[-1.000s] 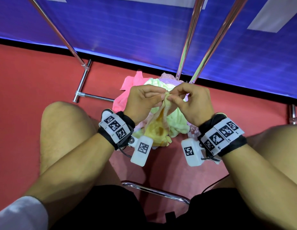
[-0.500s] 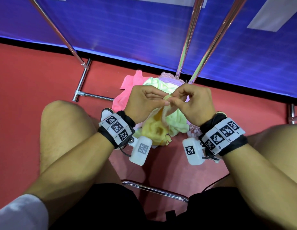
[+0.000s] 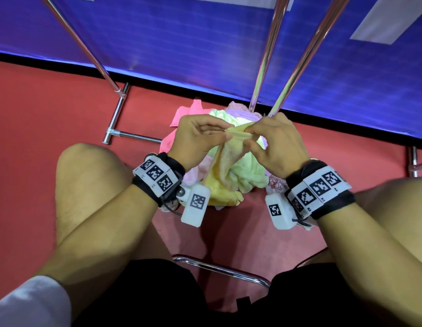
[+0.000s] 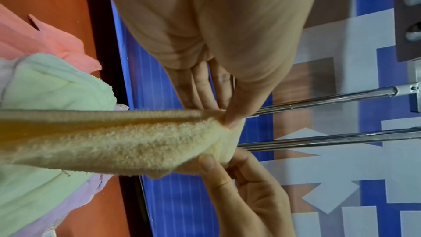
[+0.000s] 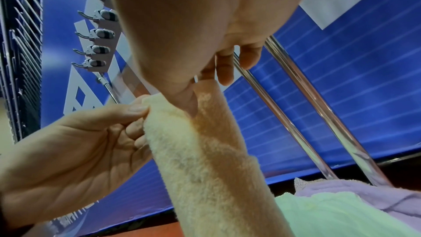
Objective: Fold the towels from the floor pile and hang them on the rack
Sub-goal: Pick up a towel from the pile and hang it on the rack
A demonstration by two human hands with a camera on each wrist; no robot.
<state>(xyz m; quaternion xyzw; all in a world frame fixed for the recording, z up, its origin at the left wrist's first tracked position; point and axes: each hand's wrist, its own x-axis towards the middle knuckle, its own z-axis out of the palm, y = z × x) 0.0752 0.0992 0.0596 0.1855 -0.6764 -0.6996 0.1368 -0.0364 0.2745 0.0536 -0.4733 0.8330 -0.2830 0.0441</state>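
Observation:
I hold a yellow towel (image 3: 225, 166) up by its top edge above the floor pile (image 3: 247, 173). My left hand (image 3: 228, 133) pinches the edge's left end between thumb and fingers, seen close in the left wrist view (image 4: 229, 120). My right hand (image 3: 248, 136) pinches the edge just to the right, its thumb pressed on the cloth (image 5: 190, 104). The yellow towel (image 5: 205, 150) hangs down bunched, its lower end lying on the pile. The pile holds a green towel (image 3: 250, 171), a pink towel (image 3: 188, 114) and a purple towel (image 3: 243, 113). The rack's chrome bars (image 3: 266, 55) rise right behind the hands.
I sit with a knee (image 3: 87, 175) on each side of the pile. The rack's foot tube (image 3: 118, 114) lies on the red floor at left, and a chair's chrome tube (image 3: 219, 270) crosses below. A blue wall panel (image 3: 181, 43) stands behind the rack.
My two hands have drawn a little apart, stretching a short length of the yellow towel's top edge between them. The towel has lifted slightly.

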